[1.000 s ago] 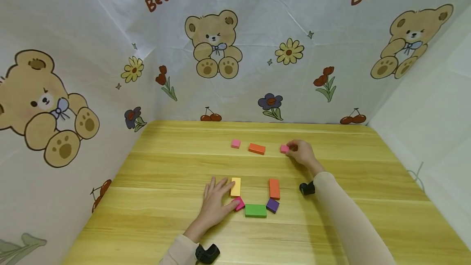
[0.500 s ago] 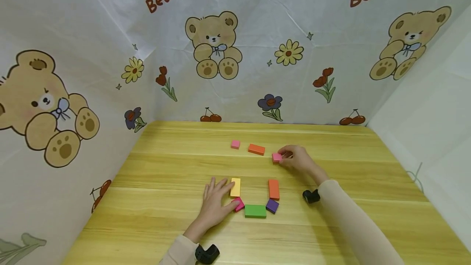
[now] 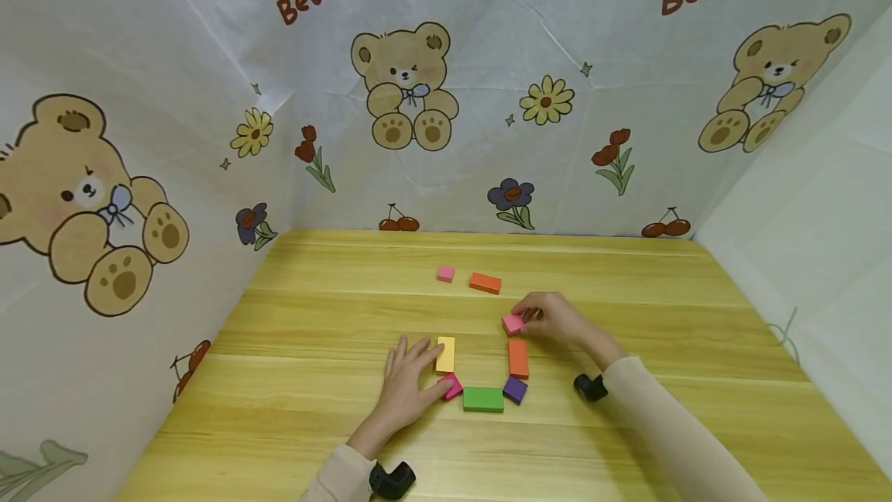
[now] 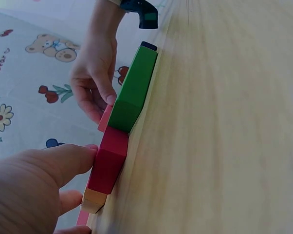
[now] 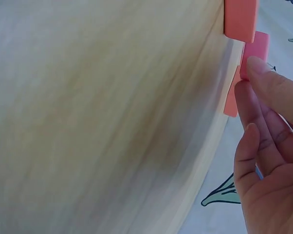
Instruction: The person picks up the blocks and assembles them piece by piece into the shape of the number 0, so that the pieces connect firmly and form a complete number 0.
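My right hand (image 3: 555,318) pinches a small pink block (image 3: 512,324) between thumb and fingers, just beyond the near orange block (image 3: 518,360). In the right wrist view the thumb lies against that block's side. The left hand (image 3: 403,392) rests with spread fingers, its thumb on the magenta block (image 3: 453,387) and its index fingertip at the yellow block (image 3: 445,355). A green block (image 3: 483,400) lies between the magenta block and a turned purple block (image 3: 515,390). Together these blocks form a U, open at the far side.
Farther back on the wooden table (image 3: 313,300) lie another pink block (image 3: 445,274) and an orange block (image 3: 485,283), apart from each other. A white bear-print cloth (image 3: 460,161) rises behind the table's far edge.
My right hand has brought the pink block toward me and left, from beside the far orange block to just beyond the near one. The left hand has stayed in place.
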`<state>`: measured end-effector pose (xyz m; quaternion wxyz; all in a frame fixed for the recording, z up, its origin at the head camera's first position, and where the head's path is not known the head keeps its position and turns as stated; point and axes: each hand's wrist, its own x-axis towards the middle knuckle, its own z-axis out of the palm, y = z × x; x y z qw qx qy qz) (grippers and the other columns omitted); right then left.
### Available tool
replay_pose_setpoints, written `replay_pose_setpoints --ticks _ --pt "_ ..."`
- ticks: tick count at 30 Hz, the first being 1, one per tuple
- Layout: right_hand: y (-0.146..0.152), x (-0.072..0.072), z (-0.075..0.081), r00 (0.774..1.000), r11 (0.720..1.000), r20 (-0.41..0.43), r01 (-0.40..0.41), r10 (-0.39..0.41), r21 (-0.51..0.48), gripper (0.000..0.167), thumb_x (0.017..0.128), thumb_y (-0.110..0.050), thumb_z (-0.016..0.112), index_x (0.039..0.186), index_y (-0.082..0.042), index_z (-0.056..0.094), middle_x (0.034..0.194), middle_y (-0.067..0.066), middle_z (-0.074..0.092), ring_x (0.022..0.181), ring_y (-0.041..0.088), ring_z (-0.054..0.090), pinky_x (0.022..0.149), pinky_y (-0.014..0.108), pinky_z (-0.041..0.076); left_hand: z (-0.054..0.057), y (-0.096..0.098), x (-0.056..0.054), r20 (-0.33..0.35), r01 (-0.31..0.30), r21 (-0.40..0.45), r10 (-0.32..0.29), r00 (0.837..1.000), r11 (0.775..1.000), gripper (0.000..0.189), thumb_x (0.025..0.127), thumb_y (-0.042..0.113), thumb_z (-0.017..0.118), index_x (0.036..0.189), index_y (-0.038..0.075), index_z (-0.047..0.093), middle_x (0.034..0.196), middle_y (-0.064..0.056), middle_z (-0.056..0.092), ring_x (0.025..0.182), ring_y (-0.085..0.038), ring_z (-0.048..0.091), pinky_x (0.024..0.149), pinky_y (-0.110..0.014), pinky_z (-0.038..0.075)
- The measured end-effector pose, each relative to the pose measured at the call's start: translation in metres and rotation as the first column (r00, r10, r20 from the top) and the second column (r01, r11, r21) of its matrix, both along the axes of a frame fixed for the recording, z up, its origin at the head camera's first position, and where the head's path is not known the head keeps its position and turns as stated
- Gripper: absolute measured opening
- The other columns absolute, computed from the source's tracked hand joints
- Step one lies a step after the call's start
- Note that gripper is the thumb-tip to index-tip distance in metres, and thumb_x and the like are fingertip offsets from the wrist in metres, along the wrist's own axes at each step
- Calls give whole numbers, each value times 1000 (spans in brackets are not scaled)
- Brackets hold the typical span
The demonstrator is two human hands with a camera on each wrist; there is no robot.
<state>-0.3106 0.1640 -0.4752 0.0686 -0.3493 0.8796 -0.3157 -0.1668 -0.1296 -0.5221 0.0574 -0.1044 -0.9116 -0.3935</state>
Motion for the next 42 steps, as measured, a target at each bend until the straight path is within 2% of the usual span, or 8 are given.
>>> replay_pose_setpoints --ticks 9,21,27,38,42 --pt "0 2 0 997 997 -42 -67 68 28 25 82 -5 76 107 -2 72 100 9 72 86 19 67 75 29 56 0 0 1 -11 3 7 -3 1000 1000 57 87 35 71 136 8 58 147 -22 46 144 -55 14 112 -72 6" --pt "-5 3 2 995 993 -15 -101 102 55 26 84 -3 74 110 -1 72 102 10 71 88 19 67 75 28 57 -1 0 0 -7 3 8 -3 1000 1000 58 87 36 71 137 9 58 147 -22 45 144 -55 14 113 -72 6" --pt "-4 2 -2 989 991 -65 -133 135 33 27 83 0 74 109 2 72 99 12 71 84 20 67 72 28 57 0 -1 0 -9 6 9 -6 1000 1000 58 87 35 71 136 8 58 147 -22 45 144 -55 13 113 -71 6" --pt "-5 0 -3 995 994 -6 -100 101 46 30 85 -5 74 114 2 71 102 11 72 88 20 67 75 30 57 0 -1 0 -6 3 17 -2 1000 1000 58 87 36 71 136 8 58 148 -21 45 145 -54 13 113 -71 5" --pt "0 1 -5 996 996 24 -87 87 1 36 85 -3 73 119 6 66 105 15 72 91 25 69 78 34 58 -1 -1 0 -3 4 15 -4 1000 1000 58 88 37 71 136 9 58 148 -21 45 145 -54 13 113 -71 5"
